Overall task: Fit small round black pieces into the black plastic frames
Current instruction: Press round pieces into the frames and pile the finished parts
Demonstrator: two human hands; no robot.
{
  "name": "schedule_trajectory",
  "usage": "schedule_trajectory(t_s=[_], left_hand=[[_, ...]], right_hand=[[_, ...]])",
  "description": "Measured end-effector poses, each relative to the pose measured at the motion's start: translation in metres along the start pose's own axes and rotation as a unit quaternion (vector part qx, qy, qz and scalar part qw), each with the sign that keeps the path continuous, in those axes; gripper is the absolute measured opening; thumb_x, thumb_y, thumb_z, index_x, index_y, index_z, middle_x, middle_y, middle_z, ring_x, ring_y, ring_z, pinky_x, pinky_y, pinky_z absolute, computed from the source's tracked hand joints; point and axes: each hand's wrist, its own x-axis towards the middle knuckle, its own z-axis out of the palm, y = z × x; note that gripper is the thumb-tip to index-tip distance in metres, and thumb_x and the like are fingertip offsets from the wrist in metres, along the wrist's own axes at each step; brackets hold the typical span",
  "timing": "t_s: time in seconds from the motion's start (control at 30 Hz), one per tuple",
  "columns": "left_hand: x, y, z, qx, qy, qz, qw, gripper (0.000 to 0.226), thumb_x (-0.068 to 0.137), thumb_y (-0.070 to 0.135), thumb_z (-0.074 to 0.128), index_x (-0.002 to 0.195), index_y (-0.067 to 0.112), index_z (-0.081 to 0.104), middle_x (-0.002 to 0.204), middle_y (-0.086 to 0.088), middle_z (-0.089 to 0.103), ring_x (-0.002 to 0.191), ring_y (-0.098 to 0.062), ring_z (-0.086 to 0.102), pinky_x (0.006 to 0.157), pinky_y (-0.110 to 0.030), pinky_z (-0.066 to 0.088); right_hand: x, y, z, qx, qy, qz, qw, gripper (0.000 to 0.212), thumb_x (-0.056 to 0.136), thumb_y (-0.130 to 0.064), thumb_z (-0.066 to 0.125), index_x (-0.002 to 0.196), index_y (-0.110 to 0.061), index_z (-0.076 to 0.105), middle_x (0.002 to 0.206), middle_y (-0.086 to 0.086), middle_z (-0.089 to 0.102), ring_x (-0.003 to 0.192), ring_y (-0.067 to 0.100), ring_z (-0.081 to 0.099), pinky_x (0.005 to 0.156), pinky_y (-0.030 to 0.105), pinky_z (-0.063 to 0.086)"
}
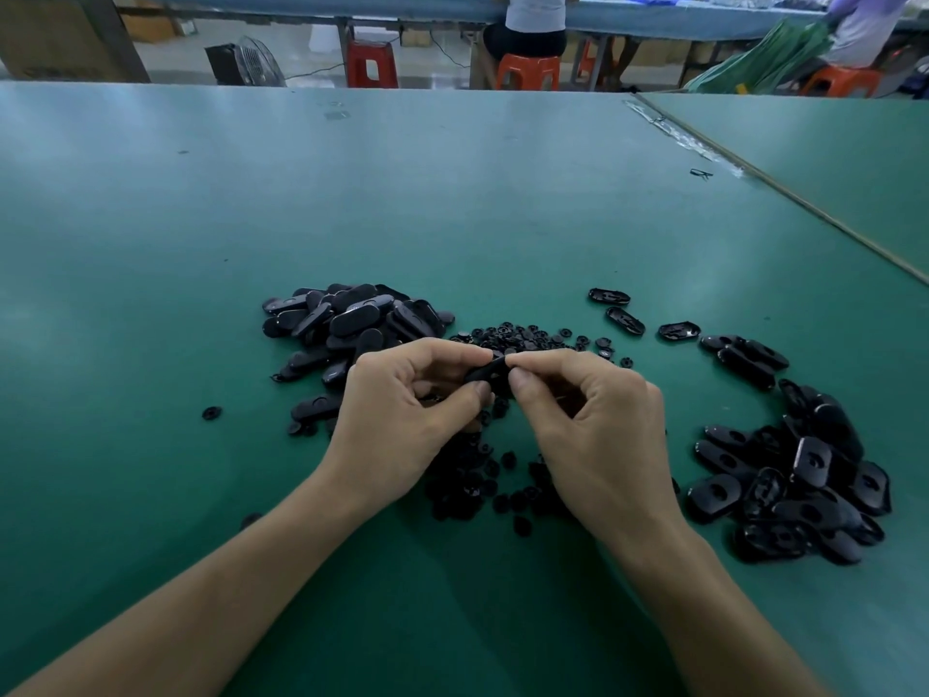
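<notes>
Held frame: the black plastic frame [485, 370] is lifted just above the green table [452, 203], between both hands.
Left hand: the left hand [402, 410] pinches the frame's left end between thumb and forefinger, the other fingers curled.
Right hand: the right hand [598, 425] pinches the frame's right end the same way. I cannot tell whether it also holds a round piece.
Round pieces: small round black pieces [533, 337] lie scattered just behind the held frame. More of them lie under and in front of the hands, partly hidden by them.
Left pile: a heap of frames [347, 324] lies left of and behind the held frame, close to the left hand's knuckles.
Right pile: a second heap of frames [794, 490] lies well to the right of the held frame.
Loose frames: three single frames [625, 320] lie behind and right of the held frame.
Stray piece: one round piece [211, 413] lies alone, far left of the held frame.
Writing: the dark print on the cardboard box [60, 37], far behind and to the left, is too blurred to read.
Edges: a taped seam [693, 143] runs diagonally far behind and right of the held frame, where a second table [829, 158] adjoins.
Open room: bare green surface stretches behind the held frame to the far edge, and also to the left.
Background: red stools [372, 65], a fan [259, 62] and seated people are beyond that edge.
</notes>
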Motion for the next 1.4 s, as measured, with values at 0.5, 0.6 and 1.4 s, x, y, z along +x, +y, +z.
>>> schedule_trajectory(t_s=[0.5,0.6,1.4], left_hand=[[-0.0004,0.0009,0.0005,0.017,-0.006,0.013,1.000,0.024,0.076,0.013,0.076,0.096,0.028,0.077,0.087,-0.001,0.078,0.080,-0.022,0.075,0.077,-0.044,0.063],[-0.0005,0.0012,0.0000,0.020,-0.006,0.014,1.000,0.024,0.076,0.013,0.076,0.096,0.028,0.077,0.087,0.000,0.078,0.080,-0.021,0.076,0.078,-0.044,0.063],[0.0007,0.0005,0.0019,0.057,0.004,0.034,0.998,0.036,0.083,-0.007,0.074,0.093,0.028,0.075,0.088,0.004,0.078,0.082,-0.016,0.075,0.078,-0.034,0.061]], right_hand=[[-0.0004,0.0005,0.0023,0.062,-0.021,0.028,0.997,0.012,0.085,-0.011,0.078,0.085,-0.023,0.076,0.077,-0.014,0.072,0.074,0.002,0.068,0.068,0.010,0.049],[-0.0003,0.0008,0.0022,0.083,-0.024,0.040,0.995,0.014,0.086,-0.011,0.077,0.083,-0.025,0.075,0.073,-0.016,0.071,0.070,0.001,0.066,0.066,0.010,0.048],[-0.0055,-0.0032,0.0088,0.055,-0.033,0.035,0.997,0.017,0.088,-0.008,0.074,0.091,-0.024,0.077,0.078,-0.017,0.073,0.076,-0.002,0.069,0.069,0.010,0.052]])
